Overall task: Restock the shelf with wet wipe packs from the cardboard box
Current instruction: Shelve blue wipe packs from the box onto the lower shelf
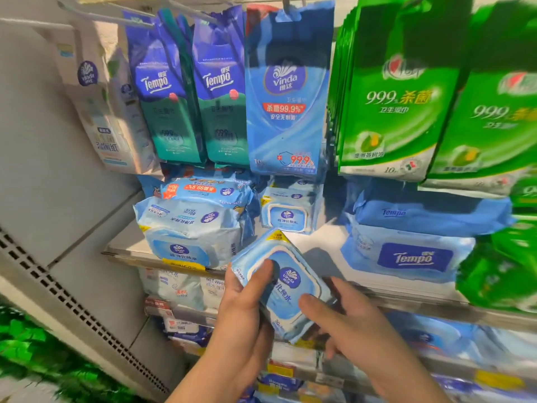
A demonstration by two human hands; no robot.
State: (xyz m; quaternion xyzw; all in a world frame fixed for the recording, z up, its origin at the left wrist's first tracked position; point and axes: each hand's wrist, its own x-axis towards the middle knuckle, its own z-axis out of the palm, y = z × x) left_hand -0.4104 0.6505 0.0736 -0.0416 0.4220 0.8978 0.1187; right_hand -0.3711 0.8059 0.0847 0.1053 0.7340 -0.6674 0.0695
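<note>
1. A light blue wet wipe pack (283, 285) sits low in the centre of the frame, tilted with one corner pointing up toward the shelf (322, 242), held in front of its front edge.
2. The left hand (247, 303) grips the pack's left side: its thumb lies across the front, next to the round dark blue logo, and the rest of its fingers are hidden behind the pack.
3. The right hand (345, 315) holds the pack's lower right end; its thumb presses on the front near the printed characters, and its other fingers, held close together, reach behind the right edge.
4. The pack is a soft, glossy plastic pouch, roughly rectangular, with a rounded flip lid outlined in white and a yellow triangle at its top corner.
5. On the shelf, left of centre, stands a stack of similar pale blue packs (191, 228), crinkled and shiny; a smaller pack (287, 216) stands farther back.
6. To the right lie plump blue packs with a dark label (412, 254).
7. Above, flat pouches hang from metal pegs: dark blue and teal pouches (189, 91) at upper left, a light blue pouch (287, 94) in the middle, green pouches (398, 91) at upper right.
8. A grey perforated panel (66, 303) runs down the left side.
</note>
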